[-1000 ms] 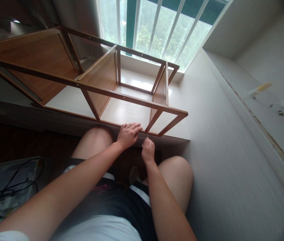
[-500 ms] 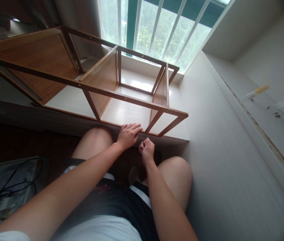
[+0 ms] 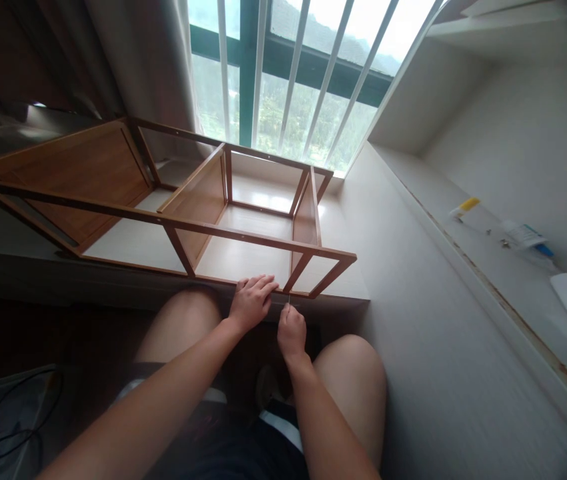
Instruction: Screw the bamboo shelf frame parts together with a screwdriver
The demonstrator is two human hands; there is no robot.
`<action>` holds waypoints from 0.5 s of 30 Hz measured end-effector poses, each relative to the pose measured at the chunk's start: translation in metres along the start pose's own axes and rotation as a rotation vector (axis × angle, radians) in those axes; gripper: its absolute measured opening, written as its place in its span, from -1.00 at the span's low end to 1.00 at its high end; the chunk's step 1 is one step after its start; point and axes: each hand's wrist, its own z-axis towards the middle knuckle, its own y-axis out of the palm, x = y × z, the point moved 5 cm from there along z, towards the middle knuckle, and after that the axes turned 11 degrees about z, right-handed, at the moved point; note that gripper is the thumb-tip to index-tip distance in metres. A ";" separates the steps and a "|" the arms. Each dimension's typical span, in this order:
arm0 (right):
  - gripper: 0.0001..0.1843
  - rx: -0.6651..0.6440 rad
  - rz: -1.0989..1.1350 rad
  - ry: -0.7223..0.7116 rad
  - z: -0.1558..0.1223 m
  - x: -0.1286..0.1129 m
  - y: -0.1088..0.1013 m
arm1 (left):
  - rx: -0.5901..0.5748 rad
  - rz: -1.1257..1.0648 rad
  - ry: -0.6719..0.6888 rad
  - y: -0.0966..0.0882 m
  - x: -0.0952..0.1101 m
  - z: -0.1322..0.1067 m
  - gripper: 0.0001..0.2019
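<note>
A wooden shelf frame (image 3: 203,235) lies on its side along the white window ledge (image 3: 351,283), with panels set across its open rails. My left hand (image 3: 252,303) has its fingers curled over the near lower rail, gripping it. Just right of it, my right hand (image 3: 292,331) is closed in a fist below the same rail. From this fist a thin metal shaft (image 3: 289,299) points up to the rail near the upright by the right end. The rest of this tool is hidden in my fingers.
A white side wall (image 3: 413,300) rises close on my right. On its shelf are a yellow-tipped item (image 3: 467,205), small metal pieces (image 3: 505,244) and a clear packet (image 3: 528,237). A barred window (image 3: 313,80) stands behind. Black cable (image 3: 3,437) lies at lower left.
My view has tilted up, so the frame and hands sit lower in the picture. Both hands keep their places at the rail; the right fist has turned slightly around the thin shaft.
</note>
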 end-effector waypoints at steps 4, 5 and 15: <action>-0.55 -0.067 -0.248 0.050 -0.001 -0.006 -0.003 | -0.005 -0.017 -0.007 0.000 -0.002 0.000 -0.63; -0.55 -0.076 -0.262 0.047 -0.001 -0.007 -0.004 | -0.006 -0.021 -0.008 0.000 -0.002 0.000 -0.63; -0.51 -0.043 0.132 -0.098 -0.025 -0.020 -0.027 | -0.015 -0.050 -0.030 -0.002 -0.006 0.002 -0.64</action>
